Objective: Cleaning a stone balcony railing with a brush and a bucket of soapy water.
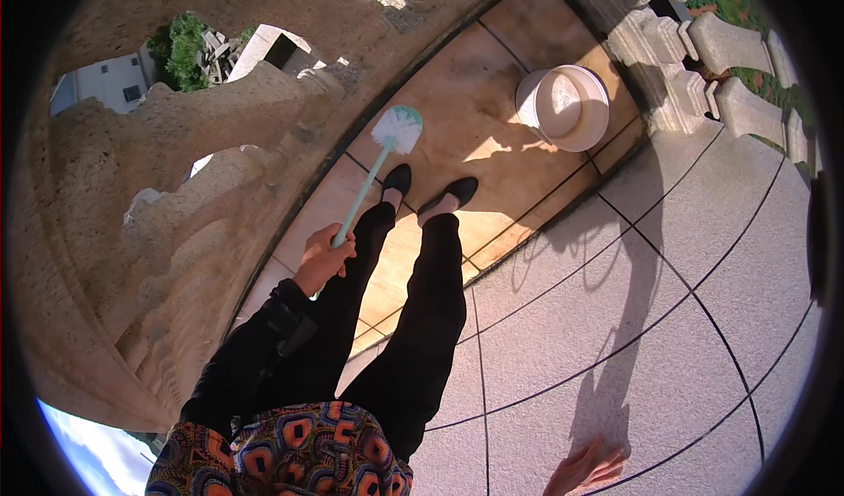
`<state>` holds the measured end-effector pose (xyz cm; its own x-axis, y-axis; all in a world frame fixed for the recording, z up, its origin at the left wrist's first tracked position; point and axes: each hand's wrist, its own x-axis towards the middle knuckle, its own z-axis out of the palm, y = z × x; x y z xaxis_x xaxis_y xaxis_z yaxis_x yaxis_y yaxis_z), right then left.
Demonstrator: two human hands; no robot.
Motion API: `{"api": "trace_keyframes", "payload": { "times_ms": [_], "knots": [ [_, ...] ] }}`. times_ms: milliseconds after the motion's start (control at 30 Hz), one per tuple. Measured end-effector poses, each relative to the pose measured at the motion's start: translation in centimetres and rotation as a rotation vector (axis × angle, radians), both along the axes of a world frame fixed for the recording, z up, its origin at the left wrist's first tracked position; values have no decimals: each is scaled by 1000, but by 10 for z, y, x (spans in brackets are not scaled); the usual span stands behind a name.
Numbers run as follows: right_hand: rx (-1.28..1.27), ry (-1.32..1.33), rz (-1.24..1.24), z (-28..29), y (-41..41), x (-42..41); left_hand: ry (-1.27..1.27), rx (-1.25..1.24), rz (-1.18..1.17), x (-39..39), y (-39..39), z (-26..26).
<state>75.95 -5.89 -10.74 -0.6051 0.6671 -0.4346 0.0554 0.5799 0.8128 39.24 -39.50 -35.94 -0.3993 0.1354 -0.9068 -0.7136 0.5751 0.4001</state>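
Observation:
My left hand (325, 256) is closed around the pale green handle of a toilet brush (361, 196). The brush's round head, with white and green bristles, points away from me, above the tiled floor near the stone balustrade. At the lower right edge of the view is my right hand (589, 467), its fingers apart and nothing in it, over the light wall tiles. A white plastic bucket (572, 108) stands on the floor tiles beyond my feet, to the right of the brush; its contents cannot be made out clearly.
A rough stone balustrade (217, 120) with openings runs along the left. Light textured tiles (560, 338) with dark joints cover the surface at right. More carved stone balusters (745, 44) stand at the upper right. My feet in black shoes (459, 191) are on brown floor tiles (461, 93).

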Motion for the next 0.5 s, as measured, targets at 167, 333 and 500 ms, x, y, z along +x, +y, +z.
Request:
{"api": "trace_keyframes", "payload": {
  "times_ms": [167, 333, 500],
  "knots": [
    [1, 40, -61, -3, 0, 5, -24, 0, 36, -1, 6, 1],
    [-6, -26, -30, 1, -1, -5, -20, -7, 50, 0, 2, 0],
    [19, -85, -25, 0, -1, -2, -33, -20, 52, 1, 4, -1]
  ]
}}
